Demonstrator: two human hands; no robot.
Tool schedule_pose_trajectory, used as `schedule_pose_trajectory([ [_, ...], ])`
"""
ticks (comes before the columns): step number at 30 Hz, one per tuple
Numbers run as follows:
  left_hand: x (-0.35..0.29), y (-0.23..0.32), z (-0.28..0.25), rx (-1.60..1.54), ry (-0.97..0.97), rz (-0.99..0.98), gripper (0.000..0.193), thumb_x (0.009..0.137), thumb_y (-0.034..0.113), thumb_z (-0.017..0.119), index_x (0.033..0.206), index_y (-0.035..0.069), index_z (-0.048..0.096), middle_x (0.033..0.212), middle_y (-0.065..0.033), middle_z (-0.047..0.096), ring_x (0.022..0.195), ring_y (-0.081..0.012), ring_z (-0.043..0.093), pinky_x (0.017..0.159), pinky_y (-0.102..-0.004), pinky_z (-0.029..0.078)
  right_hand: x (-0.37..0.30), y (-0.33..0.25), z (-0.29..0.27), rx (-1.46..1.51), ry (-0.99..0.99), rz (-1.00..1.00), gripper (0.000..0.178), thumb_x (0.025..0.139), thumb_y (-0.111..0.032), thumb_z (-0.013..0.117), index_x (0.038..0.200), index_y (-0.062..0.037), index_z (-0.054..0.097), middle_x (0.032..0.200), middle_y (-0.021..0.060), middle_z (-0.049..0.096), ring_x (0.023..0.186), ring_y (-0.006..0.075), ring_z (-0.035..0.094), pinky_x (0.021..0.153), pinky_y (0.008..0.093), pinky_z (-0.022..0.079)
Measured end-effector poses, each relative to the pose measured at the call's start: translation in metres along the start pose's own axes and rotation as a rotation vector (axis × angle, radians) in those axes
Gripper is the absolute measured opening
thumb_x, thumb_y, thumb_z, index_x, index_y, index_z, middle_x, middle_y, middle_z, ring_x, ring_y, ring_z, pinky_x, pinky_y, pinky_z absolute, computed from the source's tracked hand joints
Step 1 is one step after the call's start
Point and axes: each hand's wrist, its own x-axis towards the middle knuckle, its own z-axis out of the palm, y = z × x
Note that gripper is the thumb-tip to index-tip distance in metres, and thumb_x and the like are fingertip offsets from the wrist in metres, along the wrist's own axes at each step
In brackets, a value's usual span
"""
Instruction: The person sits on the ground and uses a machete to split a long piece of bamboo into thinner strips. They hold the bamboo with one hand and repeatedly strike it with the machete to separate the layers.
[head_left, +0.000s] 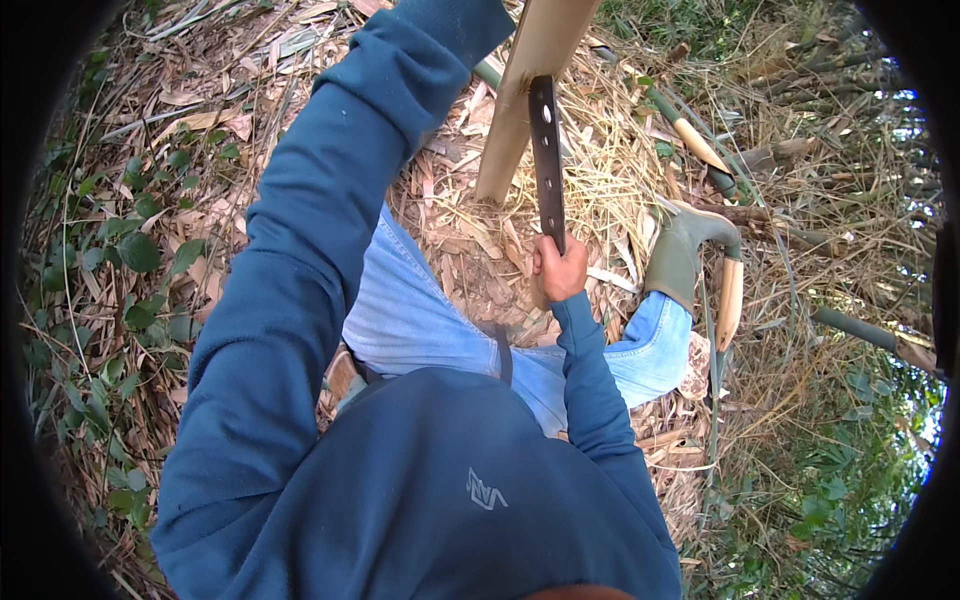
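Observation:
In my right hand [560,268], closed around its near end, is a long dark knife [548,160] with several holes along its flat blade. The far end of the blade meets the side of a thick tan bamboo pole [515,120], which rises past the top edge. My left arm [310,230], in a blue sleeve, stretches up beside the pole. The left hand lies beyond the top edge, so its hold is hidden. Thin pale shavings [610,180] lie heaped right of the knife.
Dry leaves and bark pieces [455,190] cover the ground between my jeans-clad legs [420,320]. A green rubber boot [675,255] is on my right foot. Cut bamboo pieces [700,145] lie beyond it. Leafy plants [140,250] grow at the left; dry stalks [820,250] fill the right.

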Motion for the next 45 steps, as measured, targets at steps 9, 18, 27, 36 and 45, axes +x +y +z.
schedule_pose_trajectory([
  [9, -0.003, 0.004, -0.01, 0.027, 0.041, 0.023, 0.041, 0.099, 0.045, 0.053, 0.098, 0.004, 0.059, 0.073, -0.0112, 0.066, 0.059, -0.0218, 0.067, 0.054, -0.0343, 0.056, 0.005, 0.009, -0.003, -0.063, 0.0, 0.012, 0.021, 0.09, -0.011, 0.053, 0.072, 0.0009, 0.058, 0.056, 0.0022, 0.053, 0.049, 0.009, 0.049, 0.045, 0.0276, 0.039],
  [18, -0.005, 0.003, -0.016, 0.073, 0.108, 0.055, 0.044, 0.099, 0.045, 0.054, 0.096, 0.002, 0.06, 0.072, -0.0119, 0.066, 0.058, -0.0223, 0.066, 0.053, -0.0337, 0.055, 0.004, -0.005, 0.008, -0.017, -0.019, 0.042, 0.017, 0.088, -0.008, 0.054, 0.076, 0.0024, 0.058, 0.057, 0.0027, 0.053, 0.049, 0.0094, 0.048, 0.045, 0.027, 0.038],
  [27, -0.014, 0.009, -0.011, 0.081, 0.145, 0.07, 0.043, 0.098, 0.043, 0.056, 0.093, 0.001, 0.06, 0.072, -0.0114, 0.066, 0.058, -0.0223, 0.066, 0.053, -0.0347, 0.055, 0.01, 0.006, 0.007, -0.066, -0.034, -0.065, 0.017, 0.088, -0.01, 0.055, 0.076, 0.0017, 0.057, 0.059, 0.002, 0.052, 0.05, 0.0095, 0.047, 0.046, 0.0263, 0.038],
  [36, -0.016, 0.014, -0.023, 0.081, 0.175, 0.015, 0.041, 0.099, 0.042, 0.056, 0.089, 0.002, 0.061, 0.072, -0.011, 0.067, 0.057, -0.0205, 0.066, 0.053, -0.0321, 0.054, -0.002, 0.005, 0.026, 0.182, 0.034, -0.116, 0.016, 0.089, -0.009, 0.055, 0.077, 0.0015, 0.057, 0.062, 0.0025, 0.055, 0.05, 0.0096, 0.049, 0.046, 0.0266, 0.041],
  [45, -0.041, 0.026, -0.015, 0.242, 0.436, 0.166, 0.036, 0.099, 0.038, 0.056, 0.095, 0.003, 0.06, 0.07, -0.0101, 0.065, 0.055, -0.0195, 0.064, 0.051, -0.0307, 0.054, -0.002, -0.001, 0.05, 0.426, -0.254, 0.199, 0.021, 0.088, -0.012, 0.055, 0.074, 0.0022, 0.055, 0.059, 0.0063, 0.052, 0.049, 0.0126, 0.049, 0.045, 0.0287, 0.041],
])
